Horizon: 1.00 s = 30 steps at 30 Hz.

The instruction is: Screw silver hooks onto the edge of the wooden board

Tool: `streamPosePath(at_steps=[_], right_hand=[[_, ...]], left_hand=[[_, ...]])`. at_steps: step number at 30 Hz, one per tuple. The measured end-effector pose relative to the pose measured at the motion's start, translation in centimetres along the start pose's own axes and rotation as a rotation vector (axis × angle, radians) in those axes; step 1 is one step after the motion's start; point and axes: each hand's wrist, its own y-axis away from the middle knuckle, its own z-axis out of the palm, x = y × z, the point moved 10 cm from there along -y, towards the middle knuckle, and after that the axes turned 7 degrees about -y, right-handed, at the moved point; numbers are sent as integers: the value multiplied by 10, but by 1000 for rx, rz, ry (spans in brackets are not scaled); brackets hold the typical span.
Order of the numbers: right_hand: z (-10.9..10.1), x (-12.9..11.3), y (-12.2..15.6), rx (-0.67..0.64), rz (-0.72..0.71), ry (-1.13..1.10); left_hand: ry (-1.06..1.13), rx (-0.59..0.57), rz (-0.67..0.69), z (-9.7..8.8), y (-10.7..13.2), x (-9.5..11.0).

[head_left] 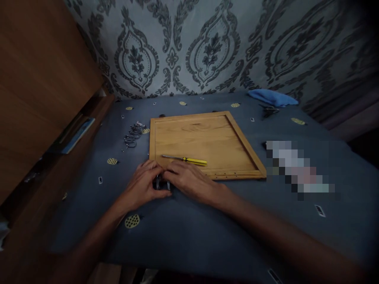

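Observation:
My left hand (145, 184) is curled around a small shiny metal piece (161, 183) at the near left corner of a wooden panel (195, 138), its thumb stretched beneath. From the other side my right hand (189, 179) closes its fingers on the same piece. Fingers cover most of it, so its exact kind cannot be made out. The panel is light wood with a raised frame and a row of small dark holes along its near edge. Across its near left part lies a screwdriver (194, 161) with a yellow handle, just beyond my hands.
Several metal hooks or rings (133, 134) lie left of the panel on the dark printed cloth (189, 228). A blurred-out object (296, 165) is at the right. Farther back are a blue cloth (274, 97) and a dark item (269, 111). A wooden cabinet (44, 86) borders the left.

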Motion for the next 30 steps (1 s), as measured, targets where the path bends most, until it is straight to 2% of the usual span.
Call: streamPosePath(at_steps=[2, 4, 6, 9, 11, 14, 19, 23, 30], right_hand=[[1, -2, 1, -5, -13, 40], [2, -1, 5, 45, -18, 26], [-4, 3, 11, 172, 2, -49], [-16, 22, 23, 404, 151, -245], [-18, 32, 30, 458, 243, -333], [-16, 25, 31, 370, 217, -281], [-11, -2, 40, 243, 75, 83], [-5, -7, 43, 211, 63, 198], [-8, -11, 40, 252, 55, 226]], left_hand=[[-2, -6, -10, 0, -1, 0], [-11, -31, -30, 1, -1, -1], [-19, -60, -54, 3, -1, -3], [-22, -72, -74, 3, -2, -5], [-16, -73, -73, 3, -1, -5], [-13, -72, -64, 3, -1, -5], [-27, -58, -51, 3, -1, -3], [-21, -53, -39, 3, 0, -3], [73, -20, -18, -7, 5, -3]])
